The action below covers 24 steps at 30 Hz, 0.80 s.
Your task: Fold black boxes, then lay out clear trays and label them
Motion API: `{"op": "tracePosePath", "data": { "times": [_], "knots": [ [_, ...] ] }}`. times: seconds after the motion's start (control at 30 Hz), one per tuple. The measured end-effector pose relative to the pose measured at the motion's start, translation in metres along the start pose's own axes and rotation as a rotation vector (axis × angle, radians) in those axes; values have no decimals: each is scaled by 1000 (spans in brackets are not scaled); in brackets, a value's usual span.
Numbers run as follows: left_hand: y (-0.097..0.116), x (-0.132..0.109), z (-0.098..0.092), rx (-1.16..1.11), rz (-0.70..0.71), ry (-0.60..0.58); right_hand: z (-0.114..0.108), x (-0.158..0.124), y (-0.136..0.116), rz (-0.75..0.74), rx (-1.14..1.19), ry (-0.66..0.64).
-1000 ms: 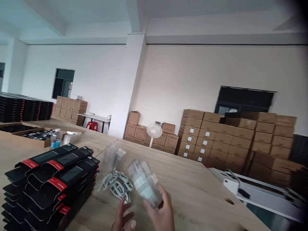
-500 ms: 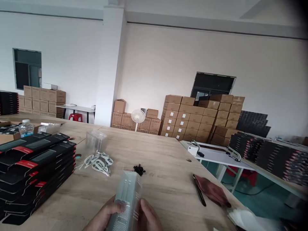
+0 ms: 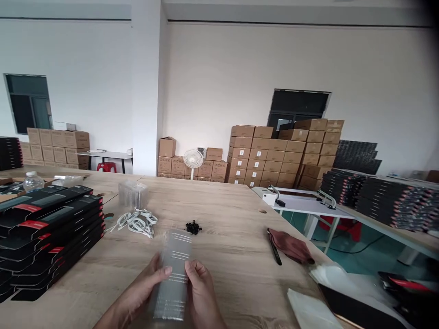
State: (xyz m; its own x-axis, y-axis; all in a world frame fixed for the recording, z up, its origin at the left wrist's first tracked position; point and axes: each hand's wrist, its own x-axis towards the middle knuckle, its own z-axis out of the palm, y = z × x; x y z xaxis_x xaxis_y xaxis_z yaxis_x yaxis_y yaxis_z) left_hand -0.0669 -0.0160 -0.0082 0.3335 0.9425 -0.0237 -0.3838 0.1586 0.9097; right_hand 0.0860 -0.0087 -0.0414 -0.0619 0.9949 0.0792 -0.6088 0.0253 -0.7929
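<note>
Both my hands hold a long clear plastic tray (image 3: 172, 274) low in the view, over the wooden table (image 3: 233, 246). My left hand (image 3: 139, 294) grips its left edge with fingers curled over the top. On the tray's right edge my right hand (image 3: 202, 294) is closed, thumb on top. Coiled white cables (image 3: 135, 222) lie on the table beyond my hands. A small heap of black ties (image 3: 193, 227) sits to their right. Behind the cables stands a stack of clear plastic trays (image 3: 133, 195).
Stacks of black boxes with red bands (image 3: 48, 233) fill the table's left side, with a water bottle (image 3: 33, 181) behind them. A dark red pouch (image 3: 290, 245) and a black pen (image 3: 274, 249) lie at the right. Cardboard cartons (image 3: 284, 153) and a white fan (image 3: 192, 160) stand by the far wall.
The view has swung right and down. The clear tray, held up and blurred a second ago, now lies lengthwise between both hands, lower and steadier.
</note>
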Motion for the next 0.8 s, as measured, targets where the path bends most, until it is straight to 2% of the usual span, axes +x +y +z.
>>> {"op": "tracePosePath", "data": {
  "times": [0.2,0.37,0.4,0.47,0.53,0.57,0.73,0.8],
  "knots": [
    [-4,-5,6,-78,8,73,14,-2,-11,-44,-190,-53],
    [-7,1,0,9,92,74,11,0,-14,-147,-418,-101],
    [-5,2,-3,46,131,109,10,0,-13,-157,-434,-99],
    [0,5,-10,144,260,255,10,-2,-10,-165,-455,-87],
    [11,7,-15,282,369,413,12,-5,-7,-171,-484,-85],
    [19,8,-17,366,386,454,14,-7,-5,-178,-500,-85],
    [53,14,-9,769,271,390,25,-14,0,-246,-530,-98],
    [56,14,-4,731,151,333,27,-17,2,-233,-514,-133]
  ]
}}
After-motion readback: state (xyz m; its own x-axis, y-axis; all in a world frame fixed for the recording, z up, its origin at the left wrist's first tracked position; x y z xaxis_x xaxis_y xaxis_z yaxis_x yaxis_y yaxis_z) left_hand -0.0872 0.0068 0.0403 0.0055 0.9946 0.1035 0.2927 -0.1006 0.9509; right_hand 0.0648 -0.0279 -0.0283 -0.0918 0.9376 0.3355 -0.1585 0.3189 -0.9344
